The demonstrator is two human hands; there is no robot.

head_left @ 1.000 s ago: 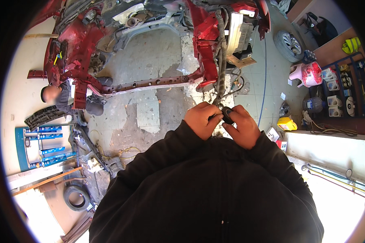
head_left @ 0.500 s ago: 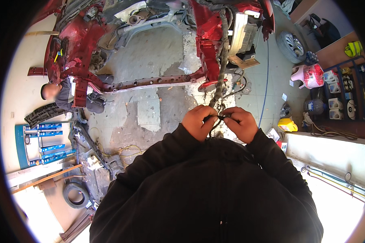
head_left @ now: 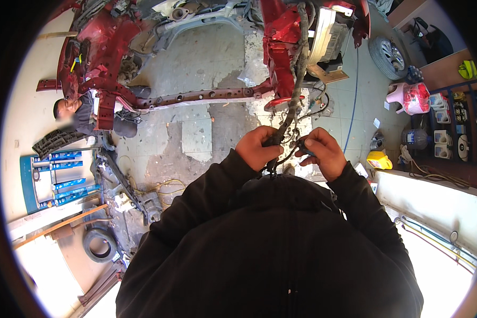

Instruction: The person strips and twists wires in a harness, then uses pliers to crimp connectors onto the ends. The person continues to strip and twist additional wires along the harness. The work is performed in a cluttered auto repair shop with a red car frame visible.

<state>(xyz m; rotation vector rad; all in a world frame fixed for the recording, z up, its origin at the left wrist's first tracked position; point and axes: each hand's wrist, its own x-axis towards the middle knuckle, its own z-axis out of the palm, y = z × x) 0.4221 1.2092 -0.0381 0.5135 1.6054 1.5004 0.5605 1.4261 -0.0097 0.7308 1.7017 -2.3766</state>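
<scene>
1 red car frame (head_left: 281, 69): we are facing its open front, with its left and right sides reaching toward us over the stained floor (head_left: 196, 58).
Co-worker (head_left: 83, 121): a person in dark clothing is keeping low beside the frame's left side; we are not making out the exact posture.
Red crossbar (head_left: 206, 97): it is running between the frame's 2 sides, beyond our work.
Wheel (head_left: 388, 57): it is resting at the upper right, well apart from us.
Dark cable bundle (head_left: 297, 90): it is hanging along the frame's right side and coming down into our left hand (head_left: 255, 151).
Yellow jug (head_left: 379, 160): it is sitting to the right, well apart from the bundle.
Left fingers: we are curling them closed around the bundle.
Right hand (head_left: 327, 151): we are holding it just right of the bundle, thumb and fingertips pinching narrowly.
Small dark piece (head_left: 302, 144): it is showing between those right fingertips, mostly hidden; we are not telling its kind.
</scene>
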